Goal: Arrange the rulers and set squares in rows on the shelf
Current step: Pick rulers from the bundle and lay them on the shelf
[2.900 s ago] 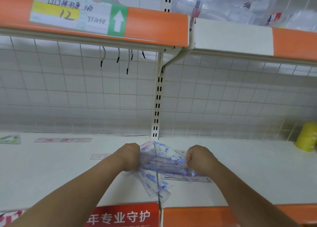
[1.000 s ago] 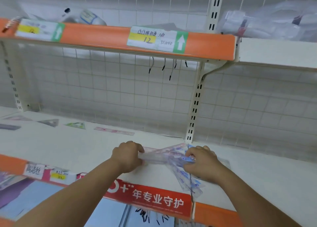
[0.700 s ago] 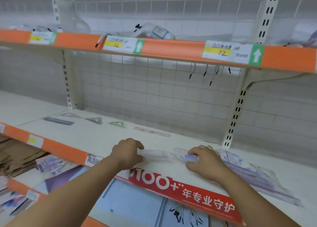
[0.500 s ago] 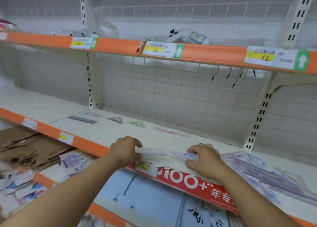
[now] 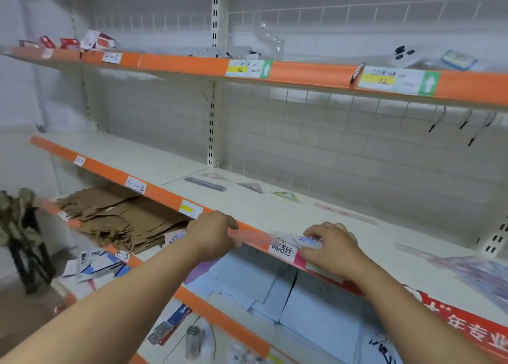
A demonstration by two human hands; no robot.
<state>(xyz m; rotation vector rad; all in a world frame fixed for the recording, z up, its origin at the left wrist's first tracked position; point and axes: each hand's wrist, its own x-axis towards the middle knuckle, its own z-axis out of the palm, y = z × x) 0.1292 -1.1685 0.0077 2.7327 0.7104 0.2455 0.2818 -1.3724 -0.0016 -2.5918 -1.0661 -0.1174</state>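
**Placing a Ruler at the Shelf Front**

On the shelf (image 5: 275, 215), a back row is already laid: rulers and set squares (image 5: 251, 187). A clear packaged ruler (image 5: 275, 238) is held level over the front edge, its ends apparently pinched in the closed left hand (image 5: 213, 233) and right hand (image 5: 331, 247). A flat, row-parallel set-down is required next.

Two bare forearms, sleeveless to the frame's edge; left hand (image 5: 211, 233) and right hand (image 5: 331, 247) wear no gloves, rings or watch.
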